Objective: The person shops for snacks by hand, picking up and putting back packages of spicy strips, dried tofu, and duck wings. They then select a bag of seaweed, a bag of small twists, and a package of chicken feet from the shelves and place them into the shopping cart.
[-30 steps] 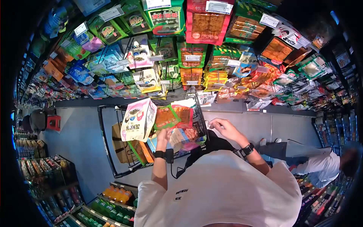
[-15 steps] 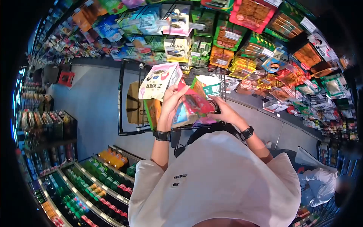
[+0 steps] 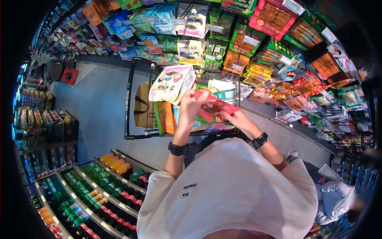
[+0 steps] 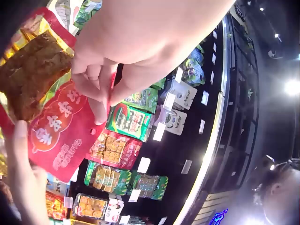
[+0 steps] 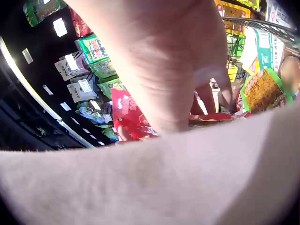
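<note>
Both hands hold a red snack bag [image 3: 223, 106] over the shopping cart [image 3: 128, 101]. Its clear window, in the left wrist view, shows brown flat food pieces. My left hand [image 3: 190, 109] pinches the bag's printed red end, beside a small punched hole. My right hand [image 3: 243, 121] grips the opposite side, its thumb lying on the bag's face in the left wrist view. In the right wrist view the forearm covers much of that grip. A white and pink pouch [image 3: 172, 84] lies in the cart, left of the hands. Beyond the red bag is a white and green pack [image 3: 223, 89].
The cart also carries a brown paper bag [image 3: 142, 104] and an orange pack [image 3: 170, 118]. Hanging snack bags [image 3: 191, 51] line the shelf ahead. Bottle shelves [image 3: 99, 187] stand at lower left. Another person [image 3: 336, 199] is on the right, and a red stool [image 3: 70, 76] at far left.
The right hand has come from beside the cart to grip the red bag together with the left hand. The bag has been raised and turned. The head view has shifted.
</note>
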